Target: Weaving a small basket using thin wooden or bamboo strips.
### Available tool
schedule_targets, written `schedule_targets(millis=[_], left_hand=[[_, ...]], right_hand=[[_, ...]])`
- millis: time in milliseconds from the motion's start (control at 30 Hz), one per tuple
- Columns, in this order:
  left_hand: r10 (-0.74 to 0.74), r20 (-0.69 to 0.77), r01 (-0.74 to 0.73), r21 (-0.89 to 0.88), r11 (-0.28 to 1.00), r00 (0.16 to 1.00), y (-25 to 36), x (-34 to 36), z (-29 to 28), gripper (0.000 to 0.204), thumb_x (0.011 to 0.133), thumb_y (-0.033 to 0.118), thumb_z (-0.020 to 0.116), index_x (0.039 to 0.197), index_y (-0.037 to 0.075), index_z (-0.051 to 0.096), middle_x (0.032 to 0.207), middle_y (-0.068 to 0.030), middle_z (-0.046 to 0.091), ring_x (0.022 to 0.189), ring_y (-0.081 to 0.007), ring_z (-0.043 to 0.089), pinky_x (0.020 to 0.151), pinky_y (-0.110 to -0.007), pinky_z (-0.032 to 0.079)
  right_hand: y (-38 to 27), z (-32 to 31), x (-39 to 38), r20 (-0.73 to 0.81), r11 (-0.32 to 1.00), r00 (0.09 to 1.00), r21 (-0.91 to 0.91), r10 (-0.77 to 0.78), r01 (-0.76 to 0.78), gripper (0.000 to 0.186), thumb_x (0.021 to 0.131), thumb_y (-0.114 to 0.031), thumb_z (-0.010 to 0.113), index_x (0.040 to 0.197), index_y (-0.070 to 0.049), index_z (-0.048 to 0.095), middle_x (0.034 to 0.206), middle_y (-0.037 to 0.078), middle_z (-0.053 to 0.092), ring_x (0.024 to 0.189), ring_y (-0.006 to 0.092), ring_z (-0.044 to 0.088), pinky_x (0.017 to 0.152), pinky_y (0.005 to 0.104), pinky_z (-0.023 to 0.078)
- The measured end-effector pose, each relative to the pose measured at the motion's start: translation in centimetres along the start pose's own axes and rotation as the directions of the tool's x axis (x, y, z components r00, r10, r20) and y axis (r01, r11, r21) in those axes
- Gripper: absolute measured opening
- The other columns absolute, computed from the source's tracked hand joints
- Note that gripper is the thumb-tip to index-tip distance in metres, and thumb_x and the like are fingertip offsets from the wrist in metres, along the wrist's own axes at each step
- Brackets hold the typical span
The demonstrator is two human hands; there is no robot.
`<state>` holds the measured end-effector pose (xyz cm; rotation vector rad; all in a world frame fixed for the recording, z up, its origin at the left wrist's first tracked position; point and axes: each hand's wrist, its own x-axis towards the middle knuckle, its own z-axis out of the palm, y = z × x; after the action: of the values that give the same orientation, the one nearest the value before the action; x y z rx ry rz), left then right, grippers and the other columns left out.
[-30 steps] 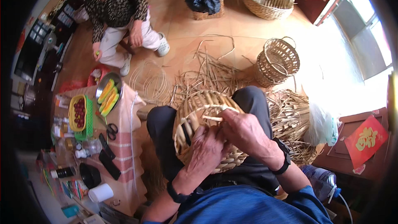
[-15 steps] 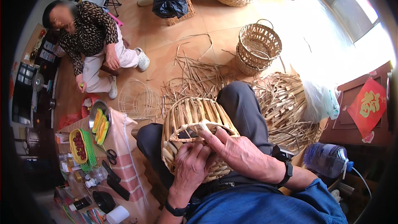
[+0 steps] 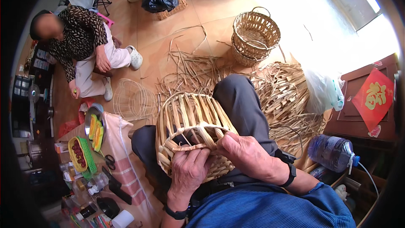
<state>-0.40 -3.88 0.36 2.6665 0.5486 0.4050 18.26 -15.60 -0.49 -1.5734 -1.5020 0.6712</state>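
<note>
A half-woven basket of pale dried plant strips rests on its side in my lap, between my knees, its opening toward me. The fingers of my left hand are curled over the near rim, gripping it from inside and below. A flat strip lies along the rim just above these fingers. My right hand pinches the rim at its right side, thumb and fingers closed; the exact strand between them is hidden. Both wrists carry black bands.
Loose dried strips are heaped on the floor ahead and right. Beyond stand nested baskets. A wire frame lies left. A cloth-covered table holds fruit, scissors and bottles. A person sits at far left; a water jug lies right.
My right hand has shifted from the middle of the rim to its right side and now pinches there. My left hand stays at the near rim. The whole view has shifted slightly.
</note>
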Motion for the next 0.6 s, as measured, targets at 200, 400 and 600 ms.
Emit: schedule_targets(millis=[200, 400, 600], left_hand=[[-0.138, 0.014, 0.138, -0.043, 0.989, 0.99, -2.4, -1.0, 0.2, 0.037, 0.086, 0.025, 0.089, 0.112, 0.006, 0.069, 0.097, -0.0115, 0.073, 0.096, -0.039, 0.067, 0.088, -0.049, 0.053], [-0.123, 0.035, 0.125, -0.047, 0.991, 0.992, -2.6, -0.3, -0.7, 0.037, 0.086, 0.02, 0.088, 0.113, 0.005, 0.069, 0.096, -0.0121, 0.072, 0.096, -0.0376, 0.066, 0.088, -0.048, 0.053], [-0.173, -0.256, 0.217, 0.151, 0.964, 0.951, 0.9, 0.3, -3.5, 0.023, 0.092, 0.006, 0.083, 0.114, 0.004, 0.077, 0.098, -0.0112, 0.074, 0.096, -0.0315, 0.071, 0.09, -0.043, 0.056]], right_hand=[[1.5, -2.5, -1.5, -0.044, 0.468, 0.893, 0.863, 0.448, -0.192, 0.024, 0.095, 0.003, 0.083, 0.106, -0.005, 0.063, 0.089, 0.002, 0.071, 0.067, 0.0067, 0.061, 0.056, 0.0225, 0.045], [1.3, -2.1, -1.8, 0.266, 0.15, 0.846, 0.917, 0.463, -0.37, 0.03, 0.102, -0.006, 0.08, 0.129, -0.002, 0.068, 0.09, 0.0, 0.072, 0.062, 0.0037, 0.059, 0.056, 0.0189, 0.046], [-0.2, -1.1, -2.6, 0.352, 0.262, 0.796, 0.812, 0.492, -0.521, 0.025, 0.114, -0.024, 0.066, 0.107, -0.001, 0.074, 0.083, 0.0, 0.07, 0.062, 0.0055, 0.063, 0.057, 0.0212, 0.049]])
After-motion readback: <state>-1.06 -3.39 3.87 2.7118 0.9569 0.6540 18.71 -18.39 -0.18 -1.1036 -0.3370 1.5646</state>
